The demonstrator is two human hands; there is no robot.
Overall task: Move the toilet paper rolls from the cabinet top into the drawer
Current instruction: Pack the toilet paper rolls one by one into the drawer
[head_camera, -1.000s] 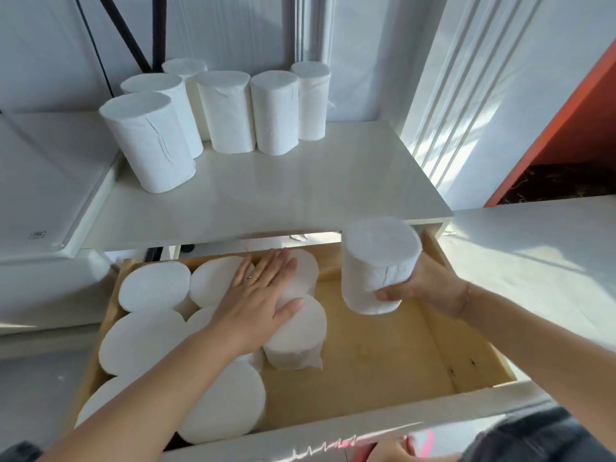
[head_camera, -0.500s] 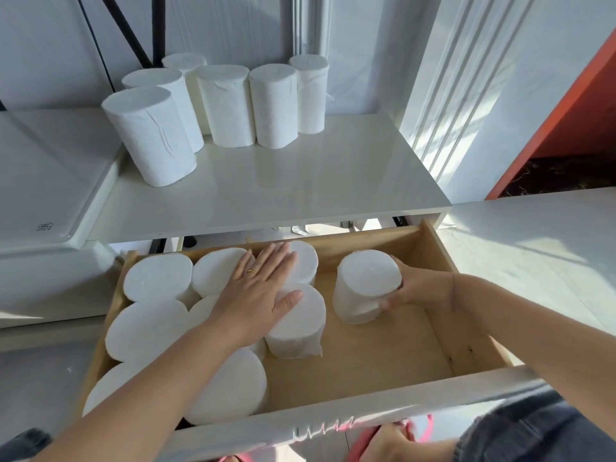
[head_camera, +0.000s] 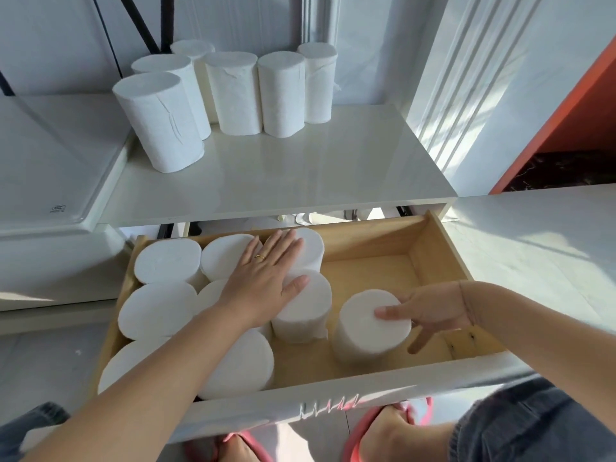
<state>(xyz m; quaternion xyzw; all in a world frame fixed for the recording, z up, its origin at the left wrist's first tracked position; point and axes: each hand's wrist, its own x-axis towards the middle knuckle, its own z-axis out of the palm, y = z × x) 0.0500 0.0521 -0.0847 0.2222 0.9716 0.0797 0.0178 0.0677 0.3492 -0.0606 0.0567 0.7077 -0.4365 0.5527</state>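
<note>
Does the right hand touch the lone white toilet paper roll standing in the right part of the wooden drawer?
Touching. The head view shows the thumb of the right hand lying on top of the lone white toilet paper roll.

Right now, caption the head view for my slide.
Right hand touches a roll in the drawer; left hand flat on packed rolls; six cabinet-top rolls remain.

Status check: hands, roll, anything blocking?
Left hand flat on packed rolls. Right hand on roll, thumb on top, grip unclear. Roll upright in drawer, apart from rest. Six spare rolls on cabinet top; nothing blocking.
</note>
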